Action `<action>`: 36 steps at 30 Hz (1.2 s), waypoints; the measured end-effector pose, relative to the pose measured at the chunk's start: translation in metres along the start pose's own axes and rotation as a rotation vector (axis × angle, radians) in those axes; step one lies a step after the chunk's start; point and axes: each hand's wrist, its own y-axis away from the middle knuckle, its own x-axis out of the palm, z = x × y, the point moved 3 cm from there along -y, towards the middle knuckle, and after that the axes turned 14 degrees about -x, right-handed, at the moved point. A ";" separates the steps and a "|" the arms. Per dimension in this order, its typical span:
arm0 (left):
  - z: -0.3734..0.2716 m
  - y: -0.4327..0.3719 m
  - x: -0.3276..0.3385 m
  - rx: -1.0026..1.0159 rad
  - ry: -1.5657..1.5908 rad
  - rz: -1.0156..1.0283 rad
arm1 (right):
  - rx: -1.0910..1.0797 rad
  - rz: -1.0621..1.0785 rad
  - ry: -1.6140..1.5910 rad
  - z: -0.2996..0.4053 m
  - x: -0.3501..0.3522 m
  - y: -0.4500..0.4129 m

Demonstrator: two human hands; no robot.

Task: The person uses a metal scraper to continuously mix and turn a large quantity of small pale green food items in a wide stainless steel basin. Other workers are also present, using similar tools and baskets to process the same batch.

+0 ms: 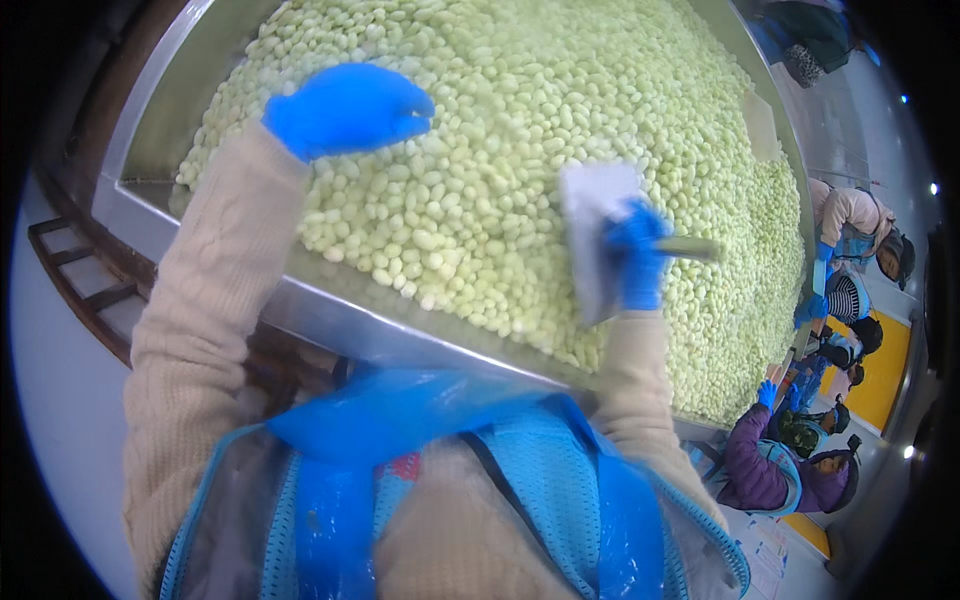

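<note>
Pale green, oval, grape-like fruits (465,225) fill a large stainless steel trough (360,315) in front of me. Above the fruits at the left, my left hand (349,112) in a blue glove has its fingers curled, thumb and fingertips close together. Whether anything small is pinched there cannot be made out. My right hand (637,255), gloved too, grips a white flat-bladed scoop or scraper (600,180) by its handle (694,248). Motion blurs the tool, and its blade is over the fruits near the trough's front side.
A pale flat board (761,126) rests at the trough's far right. Several people stand along the right side, among them a person in a purple jacket (757,457) and a person in a beige top (855,214). A brown frame (82,277) stands at left.
</note>
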 end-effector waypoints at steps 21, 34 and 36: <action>0.015 -0.008 -0.005 -0.090 0.058 0.103 | -0.108 -0.181 0.131 -0.052 -0.023 -0.115; 0.038 0.012 0.013 -0.219 -0.037 -0.192 | 0.044 0.087 -0.191 -0.042 0.029 -0.019; 0.001 0.035 0.013 -0.201 0.049 -0.210 | 0.055 0.037 -0.145 -0.031 0.028 -0.004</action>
